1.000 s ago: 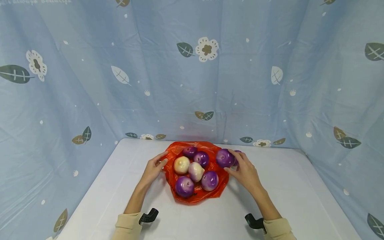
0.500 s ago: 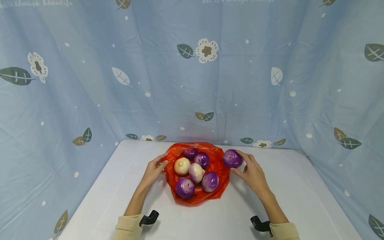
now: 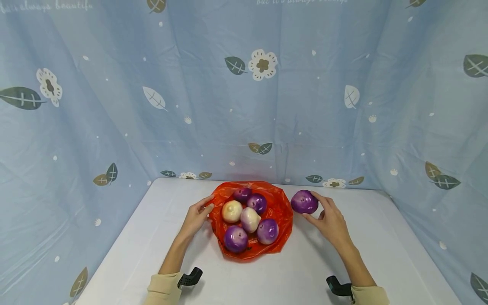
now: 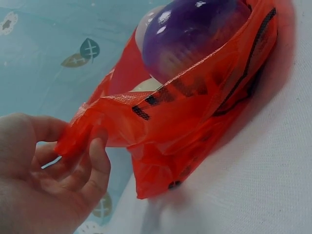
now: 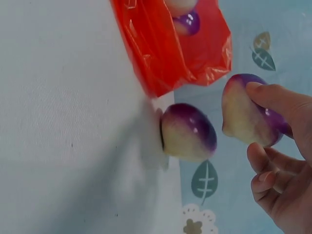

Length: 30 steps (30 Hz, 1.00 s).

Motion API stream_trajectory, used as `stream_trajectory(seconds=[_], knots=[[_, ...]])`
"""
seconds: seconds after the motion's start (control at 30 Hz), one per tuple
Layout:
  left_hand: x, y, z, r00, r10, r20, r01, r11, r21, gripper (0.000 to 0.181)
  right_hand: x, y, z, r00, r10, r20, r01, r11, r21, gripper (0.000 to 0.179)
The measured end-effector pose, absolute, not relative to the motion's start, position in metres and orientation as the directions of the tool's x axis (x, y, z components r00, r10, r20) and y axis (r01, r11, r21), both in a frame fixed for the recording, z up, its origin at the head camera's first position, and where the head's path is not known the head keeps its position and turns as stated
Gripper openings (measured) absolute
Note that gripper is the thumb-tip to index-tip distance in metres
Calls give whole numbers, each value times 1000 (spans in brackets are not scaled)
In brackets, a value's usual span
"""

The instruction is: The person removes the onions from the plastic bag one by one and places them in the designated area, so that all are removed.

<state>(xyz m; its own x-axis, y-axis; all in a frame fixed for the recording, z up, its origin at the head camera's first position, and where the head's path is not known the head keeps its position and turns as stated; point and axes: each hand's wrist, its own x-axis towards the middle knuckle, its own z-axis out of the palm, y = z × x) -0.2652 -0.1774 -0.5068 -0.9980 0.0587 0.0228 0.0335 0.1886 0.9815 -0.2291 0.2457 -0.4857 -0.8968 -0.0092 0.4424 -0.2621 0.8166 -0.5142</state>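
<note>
An open red plastic bag (image 3: 283,237) lies on the white table with several purple-and-white turnips in it, among them a pale one (image 3: 231,211). At its left edge my left hand (image 3: 195,218) pinches the rim; in the left wrist view the thumb and fingers (image 4: 100,163) take hold of the red film. To the right of the bag, my right hand (image 3: 331,218) holds a purple turnip (image 3: 303,201) between thumb and fingers. The right wrist view shows this held turnip (image 5: 243,109) apart from a second turnip (image 5: 189,131) on the table, which the head view hides.
A blue curtain (image 3: 213,106) printed with leaves and flowers hangs around the back and sides of the white table (image 3: 244,284). Black wrist-camera mounts (image 3: 190,277) stick out inward from both wrists.
My right hand has moved right with the turnip, from over the bag's right edge to beside it. The turnip behind has gone out of sight in the head view. The left hand stays put.
</note>
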Motion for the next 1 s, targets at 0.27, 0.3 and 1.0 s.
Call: stream_trajectory(seconds=[0.27, 0.3, 1.0], knots=[[-262, -179, -507, -999, 36, 13, 19, 195, 981, 41, -229, 259, -490, -889, 15, 457, -255, 814, -522, 75], [-262, -179, -507, -999, 37, 14, 21, 193, 981, 41, -229, 261, -491, -888, 20, 458, -251, 815, -522, 75], [-261, -181, -506, -1000, 29, 3, 8, 198, 980, 42, -229, 301, -502, -901, 87, 424, -165, 836, -524, 75]])
